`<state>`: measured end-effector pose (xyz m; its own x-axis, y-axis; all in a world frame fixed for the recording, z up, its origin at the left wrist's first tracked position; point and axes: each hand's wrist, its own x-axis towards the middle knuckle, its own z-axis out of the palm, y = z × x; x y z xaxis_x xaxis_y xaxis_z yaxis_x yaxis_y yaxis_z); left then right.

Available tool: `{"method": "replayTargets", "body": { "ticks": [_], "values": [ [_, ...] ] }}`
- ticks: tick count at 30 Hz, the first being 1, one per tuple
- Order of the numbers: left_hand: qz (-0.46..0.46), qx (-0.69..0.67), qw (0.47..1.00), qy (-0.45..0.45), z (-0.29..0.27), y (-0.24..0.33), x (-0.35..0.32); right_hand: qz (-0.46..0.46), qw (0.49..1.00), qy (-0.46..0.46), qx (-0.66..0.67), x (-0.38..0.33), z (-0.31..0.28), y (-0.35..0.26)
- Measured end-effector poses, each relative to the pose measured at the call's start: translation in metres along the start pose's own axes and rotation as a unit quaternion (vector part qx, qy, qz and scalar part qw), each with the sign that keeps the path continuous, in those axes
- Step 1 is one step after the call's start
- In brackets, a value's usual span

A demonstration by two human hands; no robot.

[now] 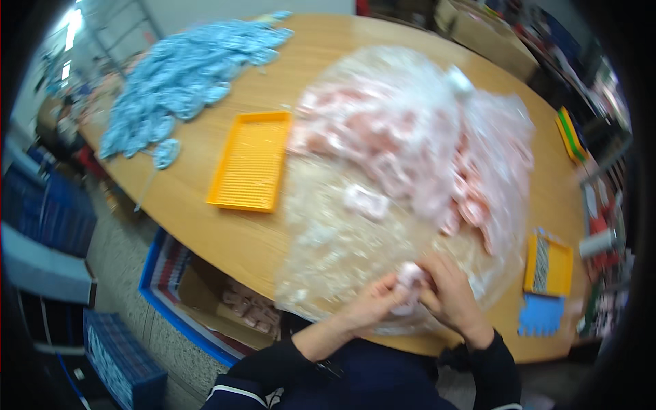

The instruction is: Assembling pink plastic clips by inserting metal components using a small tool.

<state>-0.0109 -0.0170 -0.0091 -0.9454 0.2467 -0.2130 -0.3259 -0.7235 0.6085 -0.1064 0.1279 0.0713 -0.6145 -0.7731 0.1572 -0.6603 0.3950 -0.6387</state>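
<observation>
Between my two hands, near the front edge of the table, is a small pale pink piece point(408, 279); blur hides its exact kind. My left hand point(372, 301) is closed on its lower left side. From the right, my right hand point(447, 287) curls its fingers round the upper side of the same piece. Both hands are over a large clear plastic bag point(328, 266) spread on the table. Farther back, many similar pink pieces point(383, 133) lie heaped in and under the crinkled plastic. One pale pink piece point(367, 201) rests apart, in front of the heap.
A yellow ribbed tray point(249, 162) sits left of the bag, and a heap of light blue pieces point(184, 75) covers the far left. At right are a small yellow tray point(559, 266) and a blue flat piece point(541, 316). Below the table, a blue crate point(152, 273) holds a cardboard box with pink pieces.
</observation>
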Motion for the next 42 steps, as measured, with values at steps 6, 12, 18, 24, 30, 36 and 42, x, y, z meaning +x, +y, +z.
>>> {"method": "replayTargets", "body": {
  "ticks": [6,12,18,24,30,36,42],
  "values": [
    [0.071,0.074,0.993,-0.053,-0.008,0.02,-0.025,-0.007,0.998,-0.013,0.068,0.002,0.01,-0.019],
    [0.144,0.154,0.972,0.103,-0.044,0.095,-0.143,0.079,0.983,0.097,0.138,0.015,0.002,0.013],
    [0.217,0.258,0.828,0.447,-0.123,0.102,-0.259,0.162,0.942,0.143,0.258,0.051,0.033,0.066],
    [0.298,0.537,0.641,0.461,-0.074,0.104,-0.189,0.101,0.946,0.227,0.209,0.061,0.041,0.065],
    [0.295,0.648,0.692,-0.119,0.011,0.058,-0.041,0.12,0.931,0.077,0.336,0.076,0.03,0.012],
    [0.044,0.828,0.553,0.078,-0.014,0.152,0.0,0.027,0.874,0.108,0.472,0.097,0.0,-0.008],
    [0.104,0.828,0.462,0.3,-0.098,0.229,0.007,-0.069,0.991,0.049,-0.105,0.11,0.054,0.047]
  ]
}}
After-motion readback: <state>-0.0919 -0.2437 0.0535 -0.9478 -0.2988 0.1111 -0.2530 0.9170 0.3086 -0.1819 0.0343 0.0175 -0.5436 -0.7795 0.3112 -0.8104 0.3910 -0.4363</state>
